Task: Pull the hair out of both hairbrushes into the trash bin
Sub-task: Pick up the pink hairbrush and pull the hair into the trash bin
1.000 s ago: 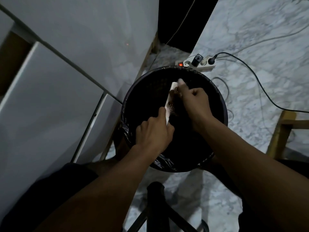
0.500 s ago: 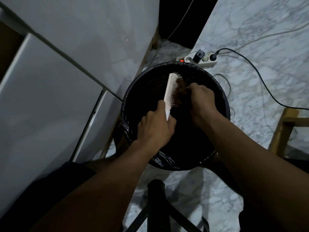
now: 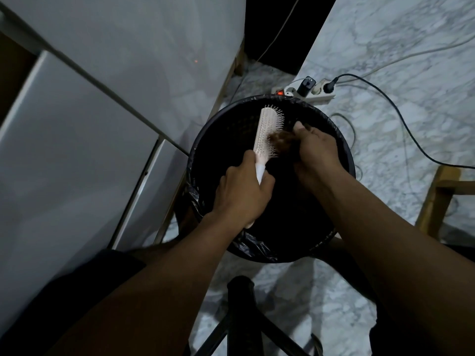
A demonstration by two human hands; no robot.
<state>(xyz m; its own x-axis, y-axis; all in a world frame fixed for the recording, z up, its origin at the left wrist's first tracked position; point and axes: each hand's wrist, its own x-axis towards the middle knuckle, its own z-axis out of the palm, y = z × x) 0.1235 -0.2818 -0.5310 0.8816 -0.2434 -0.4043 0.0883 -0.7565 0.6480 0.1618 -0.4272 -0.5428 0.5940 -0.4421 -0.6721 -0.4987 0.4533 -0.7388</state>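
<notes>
A pale pink hairbrush (image 3: pixel 267 129) is held over the round black trash bin (image 3: pixel 205 140), bristles facing right. My left hand (image 3: pixel 244 194) grips its handle. My right hand (image 3: pixel 317 150) is closed on a brown clump of hair (image 3: pixel 279 142) that still touches the lower bristles; the upper bristles look bare. The bin has a black liner bag and its inside is too dark to read. Only one hairbrush is in view.
A white cabinet (image 3: pixel 90 124) stands close on the left. A power strip (image 3: pixel 305 92) with plugs and a red light lies just behind the bin, cables running across the marble floor. A wooden frame (image 3: pixel 437 201) is at right, a black stand (image 3: pixel 240 304) below the bin.
My right hand has pulled the hair clump away from the top of the brush, rightward and down along the bristles, uncovering the brush head. The left hand kept its grip on the handle.
</notes>
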